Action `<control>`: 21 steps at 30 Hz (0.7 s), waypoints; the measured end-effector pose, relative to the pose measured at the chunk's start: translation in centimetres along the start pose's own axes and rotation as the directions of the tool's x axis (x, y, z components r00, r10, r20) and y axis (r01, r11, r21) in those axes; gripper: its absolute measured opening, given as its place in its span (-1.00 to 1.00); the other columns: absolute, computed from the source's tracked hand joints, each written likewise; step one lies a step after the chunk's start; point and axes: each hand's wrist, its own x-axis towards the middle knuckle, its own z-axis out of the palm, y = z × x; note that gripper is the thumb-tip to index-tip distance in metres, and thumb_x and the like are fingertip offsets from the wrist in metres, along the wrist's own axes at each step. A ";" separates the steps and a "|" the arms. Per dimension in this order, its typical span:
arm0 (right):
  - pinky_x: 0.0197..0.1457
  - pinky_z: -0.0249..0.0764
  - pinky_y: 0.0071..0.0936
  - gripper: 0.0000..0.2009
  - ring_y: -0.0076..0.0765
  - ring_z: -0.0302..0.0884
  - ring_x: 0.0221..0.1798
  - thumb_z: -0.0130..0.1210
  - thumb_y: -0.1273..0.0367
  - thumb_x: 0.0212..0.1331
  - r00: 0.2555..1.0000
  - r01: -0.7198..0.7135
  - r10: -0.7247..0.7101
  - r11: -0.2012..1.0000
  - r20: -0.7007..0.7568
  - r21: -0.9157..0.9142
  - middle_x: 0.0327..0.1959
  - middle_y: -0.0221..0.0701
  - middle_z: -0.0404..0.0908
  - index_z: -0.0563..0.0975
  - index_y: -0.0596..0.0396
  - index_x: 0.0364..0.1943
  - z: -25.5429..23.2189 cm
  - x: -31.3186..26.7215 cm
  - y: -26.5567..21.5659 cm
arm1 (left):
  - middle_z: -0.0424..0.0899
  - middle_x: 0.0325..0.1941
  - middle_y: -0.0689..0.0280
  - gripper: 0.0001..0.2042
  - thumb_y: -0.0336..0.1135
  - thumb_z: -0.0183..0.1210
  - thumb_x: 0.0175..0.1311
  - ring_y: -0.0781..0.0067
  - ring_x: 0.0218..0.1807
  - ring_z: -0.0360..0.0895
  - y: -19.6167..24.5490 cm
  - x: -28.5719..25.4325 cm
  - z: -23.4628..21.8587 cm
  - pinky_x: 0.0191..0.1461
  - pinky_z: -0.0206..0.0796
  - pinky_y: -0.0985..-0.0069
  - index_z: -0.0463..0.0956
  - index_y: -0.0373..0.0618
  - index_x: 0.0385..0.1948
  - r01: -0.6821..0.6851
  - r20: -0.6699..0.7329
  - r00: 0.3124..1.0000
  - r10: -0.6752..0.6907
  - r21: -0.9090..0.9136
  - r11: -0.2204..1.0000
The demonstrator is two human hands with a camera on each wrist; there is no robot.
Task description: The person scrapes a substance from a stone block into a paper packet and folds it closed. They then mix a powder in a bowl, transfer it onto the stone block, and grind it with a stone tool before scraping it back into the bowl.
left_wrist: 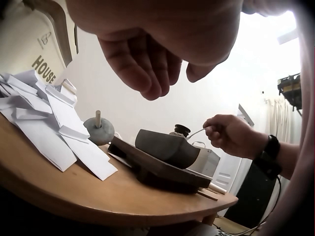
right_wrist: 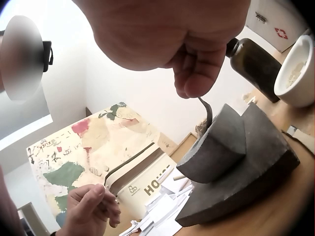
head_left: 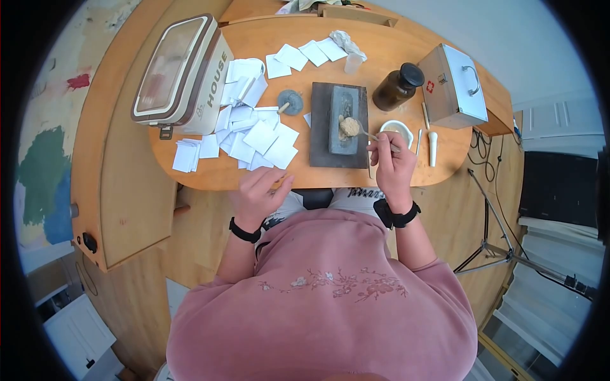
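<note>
Right hand (right_wrist: 182,39) pinches spoon (right_wrist: 207,110) at grey block (right_wrist: 214,152) on dark slab (right_wrist: 256,179); bottle (right_wrist: 258,66) beside white bowl (right_wrist: 294,96).

The trough (head_left: 344,147) sits on the slab (head_left: 319,127), papers (head_left: 260,136) left, bottle (head_left: 394,90) right.

The person wears a dusty-pink sweatshirt (head_left: 318,333), its near expanse plain and loose. Across it spreads a flowering branch design (head_left: 343,282) in pale and deeper rose tones. The sleeves (head_left: 427,274) stop short of the wrists. The left hand (head_left: 260,190) and right hand (head_left: 393,166) are bare. A black left wristband (head_left: 244,232) and a black right wristband (head_left: 399,217) circle the wrists, the right bearing a boxy black unit (left_wrist: 267,164). Farther off, pale trousers (head_left: 343,199) carry dark markings (head_left: 364,192).
</note>
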 end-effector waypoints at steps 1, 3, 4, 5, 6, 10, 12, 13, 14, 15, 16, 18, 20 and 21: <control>-0.37 0.49 -0.58 -0.78 -0.67 0.58 -0.47 0.11 0.36 0.74 1.000 0.017 -0.017 0.998 -0.002 -0.066 -0.40 -0.44 0.79 0.65 0.21 -0.11 0.1 0.0 -0.3 | 0.77 -0.42 0.18 -0.88 -0.57 0.54 0.24 0.25 -0.43 0.74 0.1 0.0 0.0 -0.36 0.51 0.44 0.74 -0.27 -0.31 -0.004 0.004 1.000 0.004 0.003 1.000; -0.36 0.52 -0.53 -0.80 -0.60 0.62 -0.47 0.12 0.38 0.73 0.999 0.049 -0.050 0.992 -0.008 -0.117 -0.40 -0.40 0.79 0.64 0.22 -0.10 0.3 0.0 -0.4 | 0.77 -0.43 0.18 -0.88 -0.57 0.54 0.24 0.25 -0.43 0.74 0.2 0.0 0.0 -0.37 0.50 0.43 0.74 -0.27 -0.31 -0.008 0.005 1.000 0.008 0.002 1.000; -0.35 0.54 -0.49 -0.82 -0.54 0.65 -0.47 0.14 0.39 0.71 0.997 0.079 -0.082 0.983 -0.010 -0.166 -0.41 -0.36 0.80 0.64 0.22 -0.09 0.4 0.1 -0.3 | 0.77 -0.43 0.18 -0.87 -0.57 0.54 0.24 0.24 -0.44 0.74 0.2 0.0 0.0 -0.37 0.49 0.43 0.74 -0.28 -0.31 -0.011 0.006 1.000 0.011 0.003 1.000; -0.35 0.54 -0.49 -0.82 -0.54 0.65 -0.47 0.14 0.39 0.71 0.997 0.078 -0.081 0.983 -0.012 -0.166 -0.41 -0.36 0.80 0.64 0.22 -0.09 0.5 0.3 0.0 | 0.77 -0.43 0.18 -0.87 -0.57 0.54 0.24 0.24 -0.44 0.74 0.2 -0.1 0.0 -0.37 0.49 0.43 0.74 -0.28 -0.31 -0.012 0.009 1.000 0.012 0.003 1.000; -0.33 0.56 -0.43 -0.85 -0.41 0.69 -0.46 0.15 0.41 0.69 0.990 0.136 -0.137 0.969 0.009 -0.207 -0.41 -0.29 0.79 0.64 0.23 -0.07 0.6 0.6 0.5 | 0.77 -0.43 0.18 -0.87 -0.57 0.54 0.24 0.24 -0.44 0.73 0.2 -0.1 -0.1 -0.38 0.49 0.42 0.74 -0.28 -0.30 -0.015 0.009 1.000 0.015 0.000 1.000; -0.30 0.56 -0.42 -0.89 -0.41 0.70 -0.41 0.16 0.45 0.67 0.952 0.303 -0.296 0.892 0.073 -0.335 -0.36 -0.27 0.80 0.65 0.22 -0.02 0.9 2.0 0.5 | 0.77 -0.42 0.18 -0.87 -0.57 0.54 0.24 0.23 -0.44 0.73 0.2 -0.3 -0.3 -0.39 0.48 0.41 0.74 -0.28 -0.29 -0.017 0.011 1.000 0.017 0.017 1.000; -0.28 0.58 -0.36 -0.91 -0.27 0.72 -0.39 0.18 0.47 0.64 0.932 0.359 -0.351 0.859 0.090 -0.365 -0.36 -0.22 0.79 0.65 0.22 -0.01 1.2 2.7 0.7 | 0.77 -0.42 0.17 -0.87 -0.57 0.54 0.24 0.22 -0.43 0.74 0.0 -0.5 -0.4 -0.38 0.49 0.41 0.74 -0.29 -0.29 -0.020 0.008 1.000 0.020 0.032 0.999; -0.25 0.60 -0.30 -0.92 -0.13 0.75 -0.37 0.19 0.49 0.61 0.909 0.412 -0.403 0.821 0.110 -0.394 -0.36 -0.17 0.77 0.65 0.21 0.00 1.4 3.1 0.7 | 0.78 -0.42 0.17 -0.86 -0.57 0.54 0.24 0.22 -0.43 0.74 0.0 -0.5 -0.5 -0.38 0.50 0.41 0.74 -0.29 -0.28 -0.022 0.004 1.000 0.022 0.046 0.999; -0.25 0.60 -0.30 -0.92 -0.13 0.75 -0.37 0.19 0.49 0.61 0.908 0.413 -0.404 0.823 0.108 -0.390 -0.36 -0.17 0.77 0.65 0.21 0.00 1.4 3.4 0.8 | 0.78 -0.42 0.17 -0.86 -0.57 0.54 0.24 0.22 -0.43 0.74 0.0 -0.4 -0.7 -0.38 0.50 0.41 0.74 -0.29 -0.28 -0.023 0.005 1.000 0.023 0.051 0.998; -0.23 0.61 -0.26 -0.92 -0.04 0.76 -0.33 0.21 0.51 0.59 0.901 0.430 -0.413 0.807 0.132 -0.405 -0.34 -0.15 0.76 0.65 0.21 0.01 1.4 3.6 0.9 | 0.78 -0.42 0.16 -0.87 -0.57 0.54 0.24 0.22 -0.43 0.74 0.1 -0.4 -0.8 -0.38 0.51 0.41 0.74 -0.29 -0.29 -0.012 0.005 1.000 0.012 0.054 0.998; -0.20 0.62 -0.22 -0.92 0.05 0.76 -0.30 0.22 0.53 0.56 0.894 0.446 -0.421 0.790 0.155 -0.421 -0.33 -0.12 0.75 0.65 0.21 0.01 1.3 3.8 0.9 | 0.78 -0.41 0.16 -0.87 -0.57 0.54 0.24 0.21 -0.42 0.75 0.3 -0.4 -0.8 -0.37 0.53 0.41 0.74 -0.30 -0.29 -0.001 0.006 1.000 0.001 0.055 0.998; -0.19 0.62 -0.19 -0.90 0.09 0.76 -0.28 0.24 0.54 0.54 0.868 0.491 -0.467 0.763 0.168 -0.420 -0.31 -0.11 0.75 0.65 0.21 0.02 1.1 3.9 0.8 | 0.79 -0.41 0.16 -0.87 -0.57 0.54 0.24 0.22 -0.42 0.75 0.3 -0.4 -0.9 -0.37 0.54 0.41 0.74 -0.30 -0.29 -0.004 0.015 1.000 0.003 0.059 0.998; -0.18 0.63 -0.17 -0.89 0.12 0.76 -0.26 0.25 0.55 0.52 0.843 0.532 -0.508 0.735 0.179 -0.419 -0.30 -0.10 0.75 0.66 0.21 0.03 1.1 3.9 0.9 | 0.79 -0.42 0.15 -0.87 -0.57 0.55 0.24 0.22 -0.41 0.76 0.4 -0.4 -0.9 -0.36 0.54 0.41 0.74 -0.30 -0.29 -0.006 0.027 1.000 0.004 0.062 0.998; -0.16 0.63 -0.16 -0.87 0.15 0.74 -0.25 0.26 0.56 0.50 0.821 0.565 -0.535 0.711 0.200 -0.418 -0.29 -0.09 0.74 0.66 0.22 0.04 0.9 3.9 1.0 | 0.79 -0.42 0.15 -0.86 -0.57 0.55 0.24 0.22 -0.41 0.76 0.5 -0.3 -0.8 -0.36 0.54 0.41 0.74 -0.29 -0.28 -0.012 0.030 0.999 0.010 0.063 0.998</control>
